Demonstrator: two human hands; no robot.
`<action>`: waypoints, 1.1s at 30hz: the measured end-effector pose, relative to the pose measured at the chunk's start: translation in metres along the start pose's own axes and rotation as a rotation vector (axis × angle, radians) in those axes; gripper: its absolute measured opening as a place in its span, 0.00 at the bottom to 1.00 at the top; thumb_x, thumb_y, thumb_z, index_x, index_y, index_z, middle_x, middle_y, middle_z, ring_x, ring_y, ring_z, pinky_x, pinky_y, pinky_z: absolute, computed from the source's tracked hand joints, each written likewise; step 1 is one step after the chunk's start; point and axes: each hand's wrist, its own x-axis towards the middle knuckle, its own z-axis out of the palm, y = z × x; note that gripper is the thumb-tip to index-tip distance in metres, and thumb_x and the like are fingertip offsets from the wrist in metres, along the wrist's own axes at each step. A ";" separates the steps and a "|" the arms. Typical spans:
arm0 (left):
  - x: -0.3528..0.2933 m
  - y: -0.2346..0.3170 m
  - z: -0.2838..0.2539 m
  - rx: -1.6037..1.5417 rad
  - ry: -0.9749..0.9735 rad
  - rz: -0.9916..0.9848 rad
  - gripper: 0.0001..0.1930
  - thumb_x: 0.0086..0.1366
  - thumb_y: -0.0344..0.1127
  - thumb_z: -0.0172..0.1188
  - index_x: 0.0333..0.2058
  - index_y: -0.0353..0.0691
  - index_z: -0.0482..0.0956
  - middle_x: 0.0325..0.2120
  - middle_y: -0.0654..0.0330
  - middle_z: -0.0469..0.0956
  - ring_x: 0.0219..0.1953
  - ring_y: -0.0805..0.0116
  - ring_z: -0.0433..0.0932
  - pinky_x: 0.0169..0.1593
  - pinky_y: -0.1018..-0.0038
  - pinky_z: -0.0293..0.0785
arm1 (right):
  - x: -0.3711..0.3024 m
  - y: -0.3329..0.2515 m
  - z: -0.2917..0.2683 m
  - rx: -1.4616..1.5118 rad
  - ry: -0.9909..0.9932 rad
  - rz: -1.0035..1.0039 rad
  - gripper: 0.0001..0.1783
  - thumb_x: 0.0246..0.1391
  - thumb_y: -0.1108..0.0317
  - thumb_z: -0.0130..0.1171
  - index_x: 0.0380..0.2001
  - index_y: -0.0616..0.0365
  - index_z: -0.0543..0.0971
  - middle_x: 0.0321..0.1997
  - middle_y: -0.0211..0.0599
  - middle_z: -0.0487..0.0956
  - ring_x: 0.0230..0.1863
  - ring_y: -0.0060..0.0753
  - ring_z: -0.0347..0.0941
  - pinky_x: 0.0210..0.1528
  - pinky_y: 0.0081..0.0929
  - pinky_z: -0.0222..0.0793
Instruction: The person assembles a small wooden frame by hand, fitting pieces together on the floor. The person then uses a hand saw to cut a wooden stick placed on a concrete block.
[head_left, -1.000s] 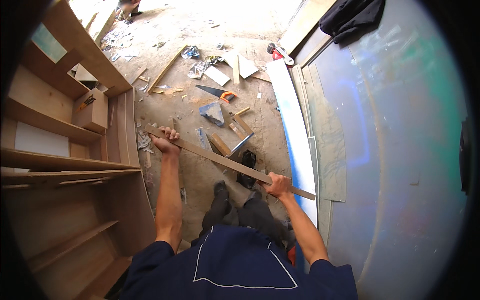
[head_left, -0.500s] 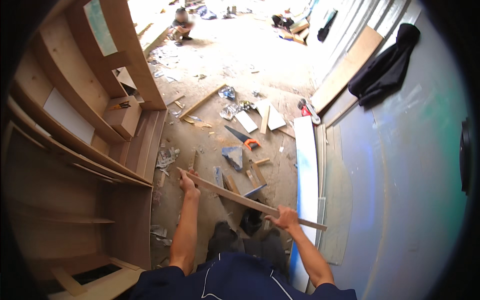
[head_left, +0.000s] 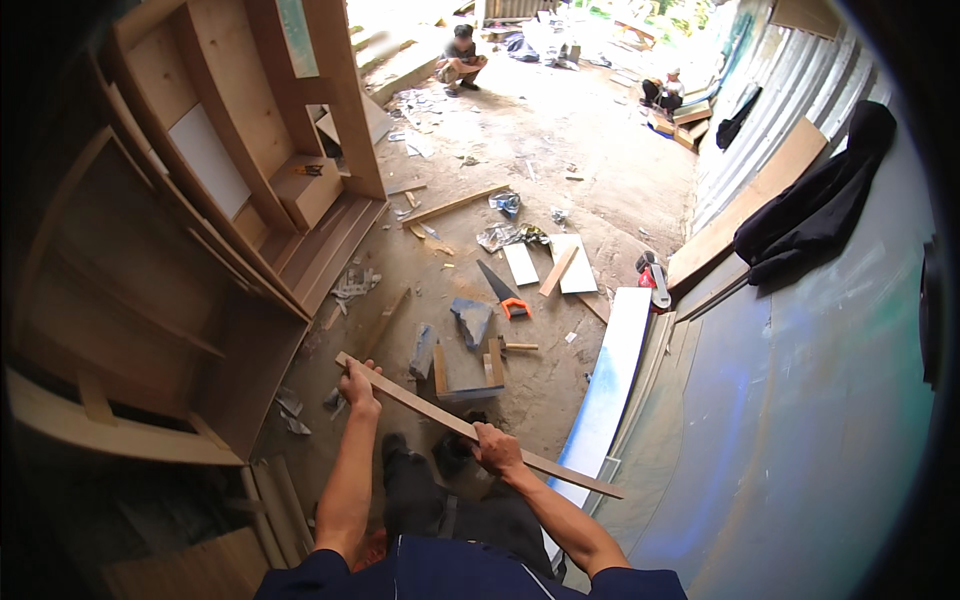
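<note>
A long thin wooden strip (head_left: 425,407) slants across in front of me, its left end farther away and its right end nearer. My left hand (head_left: 360,382) is closed around it close to the left end. Around its middle my right hand (head_left: 497,449) is wrapped, and the free end runs on past it over the white board. Beyond the strip, on the floor, stands a small U-shaped wooden frame (head_left: 470,392) beside a hammer (head_left: 519,347). A handsaw with an orange handle (head_left: 514,307) lies farther off.
Wooden cabinets (head_left: 345,235) stand along the left. A long white board (head_left: 608,375) lies at right, with a red power tool (head_left: 648,278) at its far end. A dark jacket (head_left: 820,200) hangs on the right wall. Two people (head_left: 462,62) crouch in the background.
My view has swung, so the far area shows more. My right hand sits nearer the strip's middle, farther from its right end. Both hands still grip the strip.
</note>
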 end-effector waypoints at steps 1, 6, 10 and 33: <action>-0.007 -0.001 -0.008 -0.004 0.018 0.023 0.23 0.70 0.52 0.47 0.53 0.38 0.69 0.42 0.53 0.79 0.36 0.59 0.81 0.36 0.68 0.79 | -0.006 0.000 -0.009 0.055 0.035 -0.054 0.25 0.55 0.54 0.58 0.51 0.57 0.70 0.29 0.41 0.74 0.30 0.42 0.76 0.30 0.35 0.73; -0.029 0.003 -0.052 -0.010 0.059 0.069 0.24 0.70 0.52 0.48 0.53 0.38 0.68 0.43 0.52 0.79 0.36 0.58 0.82 0.37 0.68 0.80 | -0.037 -0.003 -0.022 0.281 0.051 -0.178 0.26 0.57 0.59 0.58 0.56 0.61 0.70 0.33 0.47 0.77 0.37 0.48 0.76 0.39 0.36 0.73; -0.048 0.002 -0.086 -0.039 0.179 0.053 0.25 0.69 0.54 0.50 0.52 0.37 0.67 0.43 0.51 0.79 0.38 0.56 0.81 0.40 0.65 0.80 | -0.046 -0.004 -0.009 0.461 0.073 -0.222 0.22 0.55 0.63 0.60 0.52 0.60 0.75 0.46 0.47 0.79 0.42 0.46 0.77 0.44 0.35 0.74; -0.017 -0.141 -0.204 -0.233 0.336 -0.289 0.30 0.70 0.58 0.42 0.57 0.38 0.62 0.44 0.55 0.78 0.42 0.57 0.80 0.44 0.66 0.78 | -0.060 0.012 0.037 0.123 -0.321 -0.007 0.22 0.53 0.49 0.60 0.40 0.55 0.72 0.27 0.44 0.78 0.31 0.50 0.77 0.31 0.42 0.71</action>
